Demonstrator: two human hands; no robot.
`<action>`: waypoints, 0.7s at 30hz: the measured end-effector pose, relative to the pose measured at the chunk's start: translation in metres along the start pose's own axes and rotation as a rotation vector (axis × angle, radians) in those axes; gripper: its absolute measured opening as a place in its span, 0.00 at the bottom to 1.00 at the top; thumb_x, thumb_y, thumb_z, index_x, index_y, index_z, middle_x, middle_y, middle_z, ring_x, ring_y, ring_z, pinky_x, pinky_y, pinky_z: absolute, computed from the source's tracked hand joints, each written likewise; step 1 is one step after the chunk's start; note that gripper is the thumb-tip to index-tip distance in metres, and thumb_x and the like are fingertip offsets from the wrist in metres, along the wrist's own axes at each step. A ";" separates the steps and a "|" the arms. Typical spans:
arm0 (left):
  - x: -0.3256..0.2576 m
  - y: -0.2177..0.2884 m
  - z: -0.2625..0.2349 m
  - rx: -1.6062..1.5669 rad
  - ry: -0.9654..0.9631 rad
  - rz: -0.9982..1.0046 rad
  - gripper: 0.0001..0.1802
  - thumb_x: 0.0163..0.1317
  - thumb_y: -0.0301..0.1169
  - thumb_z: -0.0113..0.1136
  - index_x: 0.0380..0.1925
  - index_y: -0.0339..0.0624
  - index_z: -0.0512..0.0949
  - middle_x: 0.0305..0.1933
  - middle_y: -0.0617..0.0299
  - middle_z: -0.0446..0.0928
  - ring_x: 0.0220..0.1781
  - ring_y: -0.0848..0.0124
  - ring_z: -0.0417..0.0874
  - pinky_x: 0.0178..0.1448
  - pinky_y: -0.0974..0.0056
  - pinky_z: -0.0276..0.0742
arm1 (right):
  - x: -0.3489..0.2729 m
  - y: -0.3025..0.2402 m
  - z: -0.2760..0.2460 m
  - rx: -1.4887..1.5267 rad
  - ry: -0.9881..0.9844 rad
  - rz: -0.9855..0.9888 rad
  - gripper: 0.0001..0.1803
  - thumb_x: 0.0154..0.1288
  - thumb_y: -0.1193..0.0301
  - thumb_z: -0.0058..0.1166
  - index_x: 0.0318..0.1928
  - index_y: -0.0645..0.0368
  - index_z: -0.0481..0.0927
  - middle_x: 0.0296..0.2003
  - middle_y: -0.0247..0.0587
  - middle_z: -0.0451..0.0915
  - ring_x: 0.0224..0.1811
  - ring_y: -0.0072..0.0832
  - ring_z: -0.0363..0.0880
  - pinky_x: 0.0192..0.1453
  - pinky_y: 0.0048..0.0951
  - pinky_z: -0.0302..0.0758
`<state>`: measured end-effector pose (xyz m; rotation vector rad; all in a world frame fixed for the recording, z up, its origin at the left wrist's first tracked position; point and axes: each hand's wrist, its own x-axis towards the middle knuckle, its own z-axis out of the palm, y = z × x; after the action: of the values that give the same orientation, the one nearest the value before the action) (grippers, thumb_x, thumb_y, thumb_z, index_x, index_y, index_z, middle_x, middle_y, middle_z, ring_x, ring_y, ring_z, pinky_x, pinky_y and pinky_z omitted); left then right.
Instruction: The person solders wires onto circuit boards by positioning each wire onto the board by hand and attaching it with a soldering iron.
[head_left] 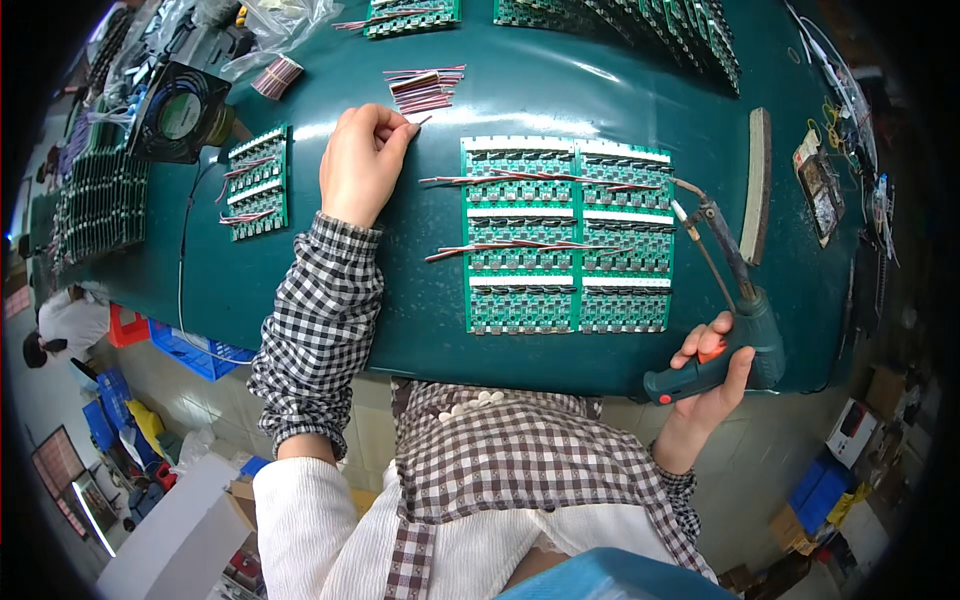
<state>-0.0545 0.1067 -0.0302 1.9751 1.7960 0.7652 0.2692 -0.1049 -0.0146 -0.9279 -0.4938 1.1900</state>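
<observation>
My left hand (362,165) is closed in a pinch on a short thin wire (426,120), just below a small pile of cut red, white and dark wires (422,90). My right hand (712,385) grips the handle of a dark green soldering gun (760,340) with an orange trigger. The gun's slim metal tip and feed tube point up and left, at the right edge of a panel of green circuit boards (520,302). The boards lie flat in rows with white strips. Bunches of wires (500,246) stretch across the upper and middle rows.
Left of my hand are a smaller board panel (260,190), a black fan (180,112) and a wire bundle (277,77). Stacked boards (100,205) stand at far left, more at the top (660,35). A long grey bar (757,185) lies right of the gun.
</observation>
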 end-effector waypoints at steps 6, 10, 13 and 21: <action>0.000 0.001 0.002 -0.034 -0.098 0.024 0.08 0.56 0.28 0.62 0.31 0.35 0.77 0.30 0.60 0.72 0.29 0.74 0.71 0.35 0.69 0.69 | -0.002 -0.006 -0.003 -0.082 0.058 -0.007 0.25 0.67 0.54 0.48 0.46 0.68 0.67 0.30 0.41 0.75 0.33 0.29 0.78 0.29 0.27 0.83; 0.005 0.000 0.000 0.011 -0.109 0.229 0.07 0.56 0.27 0.61 0.28 0.37 0.73 0.31 0.56 0.72 0.33 0.61 0.75 0.38 0.61 0.71 | -0.002 -0.012 -0.006 -0.166 0.059 0.018 0.25 0.69 0.54 0.44 0.47 0.67 0.66 0.30 0.39 0.71 0.34 0.27 0.74 0.29 0.23 0.80; 0.006 -0.006 -0.009 -0.079 -0.123 0.208 0.06 0.58 0.27 0.60 0.30 0.36 0.74 0.30 0.59 0.75 0.30 0.70 0.76 0.35 0.67 0.71 | -0.003 -0.022 -0.002 -0.251 0.112 -0.004 0.25 0.69 0.55 0.44 0.48 0.69 0.66 0.32 0.40 0.72 0.34 0.28 0.74 0.30 0.24 0.80; -0.034 0.133 0.000 -0.503 -0.659 0.082 0.05 0.59 0.22 0.57 0.36 0.34 0.76 0.32 0.68 0.76 0.29 0.83 0.74 0.31 0.76 0.69 | -0.006 -0.036 -0.022 -0.224 0.125 -0.039 0.25 0.66 0.58 0.49 0.47 0.71 0.68 0.31 0.42 0.75 0.34 0.31 0.79 0.29 0.28 0.82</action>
<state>0.0496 0.0567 0.0447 1.6898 1.0257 0.4456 0.3037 -0.1212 0.0037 -1.1716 -0.5488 1.0485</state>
